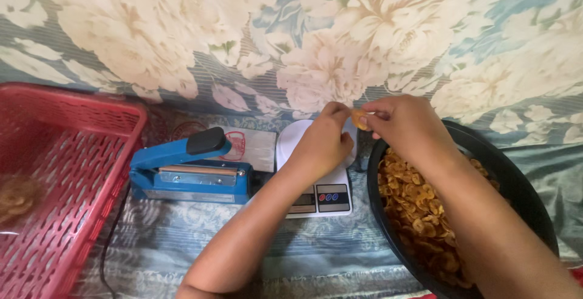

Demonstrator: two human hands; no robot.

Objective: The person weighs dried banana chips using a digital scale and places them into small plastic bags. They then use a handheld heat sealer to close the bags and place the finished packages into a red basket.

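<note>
My left hand [322,140] hovers over the white kitchen scale [316,199], fingers closed near a clear bag that is hard to make out. My right hand [405,121] pinches a yellow fried chip [361,118] just beside the left fingertips, above the scale's far edge. A black round bowl [522,189] full of golden chips [419,208] sits at the right under my right forearm.
A blue impulse heat sealer [188,168] with a black handle stands left of the scale, its cord [112,238] trailing toward me. A red plastic basket [67,177] holds a bag of chips [15,199] at far left. A floral cloth covers the surface and backdrop.
</note>
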